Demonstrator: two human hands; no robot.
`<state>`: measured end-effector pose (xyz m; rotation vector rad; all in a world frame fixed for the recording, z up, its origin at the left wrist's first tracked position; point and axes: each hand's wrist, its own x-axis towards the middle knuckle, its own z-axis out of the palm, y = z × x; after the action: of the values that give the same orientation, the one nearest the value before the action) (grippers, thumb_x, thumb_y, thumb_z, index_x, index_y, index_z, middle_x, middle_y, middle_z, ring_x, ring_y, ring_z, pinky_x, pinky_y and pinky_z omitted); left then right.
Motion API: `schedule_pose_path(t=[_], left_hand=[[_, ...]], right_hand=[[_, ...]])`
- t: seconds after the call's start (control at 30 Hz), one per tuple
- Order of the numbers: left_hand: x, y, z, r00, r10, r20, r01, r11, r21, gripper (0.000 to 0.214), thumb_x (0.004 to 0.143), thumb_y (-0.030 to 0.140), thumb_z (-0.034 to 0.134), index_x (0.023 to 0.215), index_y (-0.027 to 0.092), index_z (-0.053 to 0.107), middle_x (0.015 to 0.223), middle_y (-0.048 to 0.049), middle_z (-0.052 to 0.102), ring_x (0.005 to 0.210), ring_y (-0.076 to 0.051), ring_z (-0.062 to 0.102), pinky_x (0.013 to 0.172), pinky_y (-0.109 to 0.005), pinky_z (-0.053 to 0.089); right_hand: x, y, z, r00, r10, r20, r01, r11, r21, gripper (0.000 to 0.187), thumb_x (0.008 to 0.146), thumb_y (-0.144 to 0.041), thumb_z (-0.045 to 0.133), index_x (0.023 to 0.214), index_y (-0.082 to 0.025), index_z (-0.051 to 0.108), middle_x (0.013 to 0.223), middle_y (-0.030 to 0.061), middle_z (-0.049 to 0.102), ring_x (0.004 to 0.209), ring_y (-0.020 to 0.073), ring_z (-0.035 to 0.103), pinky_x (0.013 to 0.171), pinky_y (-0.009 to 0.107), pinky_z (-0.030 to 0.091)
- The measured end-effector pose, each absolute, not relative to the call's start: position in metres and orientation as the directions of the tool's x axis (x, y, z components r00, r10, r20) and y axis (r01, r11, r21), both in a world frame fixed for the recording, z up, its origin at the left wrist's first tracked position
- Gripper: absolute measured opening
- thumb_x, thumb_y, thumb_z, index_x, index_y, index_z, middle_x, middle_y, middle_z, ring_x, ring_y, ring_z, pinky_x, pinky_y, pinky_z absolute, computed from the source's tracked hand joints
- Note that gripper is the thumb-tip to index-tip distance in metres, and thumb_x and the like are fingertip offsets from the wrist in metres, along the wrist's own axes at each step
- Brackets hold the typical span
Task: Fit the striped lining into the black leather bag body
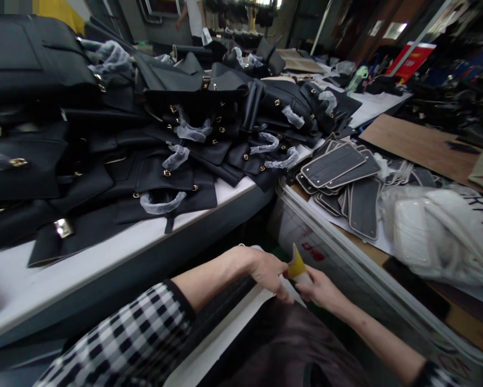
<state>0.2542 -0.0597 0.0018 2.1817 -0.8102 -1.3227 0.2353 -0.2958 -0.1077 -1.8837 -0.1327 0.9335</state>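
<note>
Lower centre, yellow-and-white piece [297, 269] gripped in right hand [317, 286], long axis tipping up-left, right beside left hand [268, 270], fingers curled by dark cloth [282, 338], grip unclear.

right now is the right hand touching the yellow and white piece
Touching: the head view shows the right hand holding the yellow and white piece by its pale lower end, with no gap between them.
</note>
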Motion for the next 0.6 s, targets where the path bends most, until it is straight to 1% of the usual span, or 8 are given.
schedule_pose_path(t=[0.07, 0.1, 0.17, 0.23, 0.33, 0.4, 0.47, 0.6], left_hand=[[0.255, -0.055, 0.0, 0.343, -0.7, -0.627, -0.237, -0.71, 0.664, 0.083, 0.076, 0.047, 0.072, 0.144, 0.014, 0.036, 0.124, -0.0093, 0.064, 0.118, -0.028, 0.056, 0.097, -0.036, 0.045], [0.256, -0.053, -0.001, 0.328, -0.712, -0.62, -0.241, -0.698, 0.674, 0.084, 0.076, 0.042, 0.073, 0.144, 0.014, 0.034, 0.125, -0.0086, 0.064, 0.121, -0.027, 0.054, 0.099, -0.036, 0.043], [0.257, -0.052, -0.004, 0.31, -0.727, -0.613, -0.255, -0.684, 0.683, 0.079, 0.078, 0.036, 0.073, 0.144, 0.014, 0.034, 0.127, -0.0086, 0.063, 0.123, -0.026, 0.053, 0.1, -0.033, 0.042], [0.258, -0.052, -0.004, 0.3, -0.727, -0.617, -0.257, -0.685, 0.681, 0.078, 0.078, 0.028, 0.072, 0.144, 0.011, 0.033, 0.126, -0.0107, 0.063, 0.122, -0.025, 0.055, 0.1, -0.032, 0.043], [0.261, -0.053, -0.003, 0.295, -0.711, -0.638, -0.226, -0.701, 0.676, 0.089, 0.074, 0.016, 0.074, 0.146, 0.005, 0.024, 0.125, -0.0144, 0.063, 0.121, -0.027, 0.055, 0.1, -0.033, 0.043], [0.264, -0.054, -0.004, 0.296, -0.708, -0.642, -0.224, -0.704, 0.673, 0.093, 0.073, 0.015, 0.075, 0.147, 0.004, 0.021, 0.126, -0.0163, 0.061, 0.121, -0.028, 0.055, 0.1, -0.035, 0.044], [0.267, -0.054, -0.006, 0.287, -0.711, -0.642, -0.228, -0.701, 0.676, 0.094, 0.074, 0.017, 0.076, 0.148, 0.004, 0.02, 0.127, -0.0172, 0.06, 0.12, -0.029, 0.055, 0.099, -0.036, 0.045], [0.271, -0.054, -0.013, 0.245, -0.719, -0.65, -0.214, -0.694, 0.687, 0.089, 0.078, 0.017, 0.072, 0.149, 0.006, 0.019, 0.127, -0.0164, 0.061, 0.119, -0.028, 0.057, 0.098, -0.035, 0.045]], right_hand=[[0.236, -0.324, -0.086, 0.627, 0.471, -0.62, -0.336, -0.555, -0.761, 0.046, 0.084, -0.058, 0.06, 0.093, -0.012, 0.056, 0.071, 0.0015, 0.062, 0.045, 0.0104, 0.055, 0.041, 0.021, 0.042], [0.234, -0.334, -0.075, 0.546, 0.492, -0.678, -0.356, -0.597, -0.719, 0.049, 0.086, -0.061, 0.055, 0.092, -0.012, 0.056, 0.068, 0.0021, 0.063, 0.042, 0.0105, 0.054, 0.038, 0.02, 0.039], [0.229, -0.34, -0.056, 0.395, 0.542, -0.742, -0.35, -0.658, -0.667, 0.051, 0.088, -0.062, 0.049, 0.094, -0.012, 0.057, 0.065, 0.0023, 0.063, 0.041, 0.0097, 0.054, 0.037, 0.018, 0.038], [0.224, -0.332, -0.044, 0.309, 0.596, -0.742, -0.304, -0.677, -0.67, 0.048, 0.089, -0.06, 0.05, 0.096, -0.013, 0.059, 0.063, 0.0007, 0.061, 0.042, 0.0083, 0.052, 0.038, 0.016, 0.039], [0.223, -0.306, -0.039, 0.298, 0.643, -0.705, -0.212, -0.676, -0.706, 0.045, 0.09, -0.058, 0.051, 0.092, -0.014, 0.061, 0.06, -0.0005, 0.058, 0.044, 0.008, 0.051, 0.038, 0.015, 0.038], [0.224, -0.293, -0.039, 0.314, 0.65, -0.692, -0.167, -0.679, -0.714, 0.044, 0.091, -0.056, 0.05, 0.089, -0.014, 0.061, 0.059, -0.0007, 0.057, 0.043, 0.0077, 0.05, 0.036, 0.014, 0.035], [0.225, -0.285, -0.039, 0.324, 0.639, -0.698, -0.166, -0.688, -0.707, 0.044, 0.092, -0.056, 0.049, 0.088, -0.014, 0.061, 0.057, -0.0009, 0.057, 0.041, 0.0071, 0.048, 0.035, 0.013, 0.034], [0.225, -0.28, -0.039, 0.317, 0.6, -0.735, -0.218, -0.708, -0.672, 0.046, 0.091, -0.058, 0.048, 0.091, -0.014, 0.061, 0.057, -0.001, 0.057, 0.038, 0.0063, 0.046, 0.033, 0.013, 0.033]])
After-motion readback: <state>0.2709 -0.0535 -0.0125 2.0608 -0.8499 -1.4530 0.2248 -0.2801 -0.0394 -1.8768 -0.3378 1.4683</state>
